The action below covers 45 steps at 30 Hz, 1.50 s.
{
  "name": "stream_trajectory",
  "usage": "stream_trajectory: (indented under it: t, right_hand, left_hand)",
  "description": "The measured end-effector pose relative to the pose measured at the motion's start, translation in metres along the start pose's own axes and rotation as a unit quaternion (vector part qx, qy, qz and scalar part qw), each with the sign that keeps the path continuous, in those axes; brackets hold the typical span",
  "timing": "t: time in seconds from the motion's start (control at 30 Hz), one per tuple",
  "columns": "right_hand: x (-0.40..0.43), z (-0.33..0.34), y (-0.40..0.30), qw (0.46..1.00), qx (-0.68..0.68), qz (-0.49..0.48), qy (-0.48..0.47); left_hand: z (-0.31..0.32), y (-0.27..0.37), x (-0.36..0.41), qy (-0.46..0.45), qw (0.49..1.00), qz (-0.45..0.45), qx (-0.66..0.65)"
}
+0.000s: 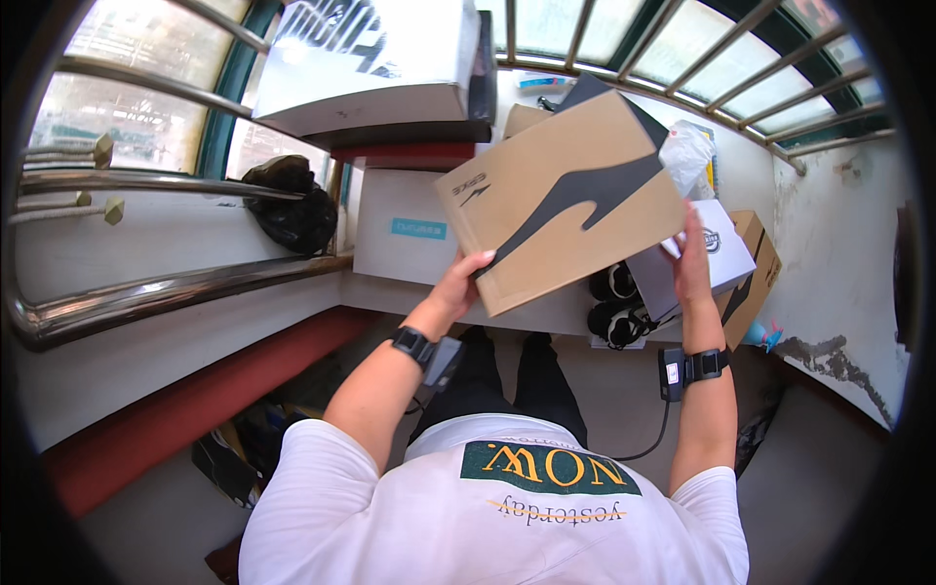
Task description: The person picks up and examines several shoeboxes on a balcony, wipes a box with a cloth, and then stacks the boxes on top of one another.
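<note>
Both of my hands hold a tan cardboard Erke shoebox (541,219) with a dark printed stripe, tilted above the ledge. My left hand (462,281) grips its near left corner, with the thumb on the upper face. At the right end, my right hand (689,252) presses against the box's side; part of its fingers is hidden. A white Dickies shoebox (724,245) lies just beyond my right hand. Black-and-white shoes (618,322) are beside that box, below the held one. Left of the held box is a white box with a blue label (395,252).
White boxes (365,99) are stacked at the upper left, over a red box (409,155). A black plastic bag (292,208) hangs by the metal rail (183,292). Another tan shoebox (753,274) leans at the right. Behind are a white plastic bag (686,157) and window bars.
</note>
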State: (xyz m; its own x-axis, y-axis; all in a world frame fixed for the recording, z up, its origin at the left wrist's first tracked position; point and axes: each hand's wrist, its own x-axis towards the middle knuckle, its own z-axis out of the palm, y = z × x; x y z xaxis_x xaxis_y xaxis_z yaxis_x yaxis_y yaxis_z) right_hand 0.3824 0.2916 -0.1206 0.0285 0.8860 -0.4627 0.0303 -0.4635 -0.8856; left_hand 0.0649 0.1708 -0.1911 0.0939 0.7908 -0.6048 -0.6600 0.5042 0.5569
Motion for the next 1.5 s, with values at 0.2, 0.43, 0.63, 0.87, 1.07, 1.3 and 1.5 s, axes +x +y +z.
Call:
stream_trajectory:
  t: [0.2,0.43,0.63,0.87,1.07,1.3,1.5]
  right_hand:
    - [-0.062,0.1,0.055,0.967,-0.089,0.132,-0.2]
    - [-0.063,0.188,0.127,0.93,-0.156,0.177,-0.282]
    - [-0.041,0.216,0.162,0.915,-0.244,0.201,-0.251]
    - [-0.029,0.241,0.176,0.959,-0.162,0.152,-0.177]
    - [-0.017,0.261,0.153,0.952,-0.158,0.196,-0.171]
    - [0.02,0.262,0.175,0.94,-0.068,0.269,-0.198]
    - [0.028,0.28,0.158,0.942,-0.016,0.215,-0.258]
  left_hand:
    - [-0.139,0.072,-0.061,0.081,0.994,-0.057,0.035]
    - [-0.211,0.146,-0.048,0.111,0.979,-0.011,0.172]
    - [-0.253,0.081,-0.016,0.283,0.756,0.144,0.572]
    - [-0.21,0.028,-0.058,0.462,0.727,0.248,0.443]
    - [-0.214,0.021,-0.054,0.359,0.927,0.051,-0.102]
    - [-0.235,0.021,-0.029,0.222,0.966,-0.036,-0.127]
    - [-0.245,0.024,-0.02,0.23,0.964,0.002,-0.134]
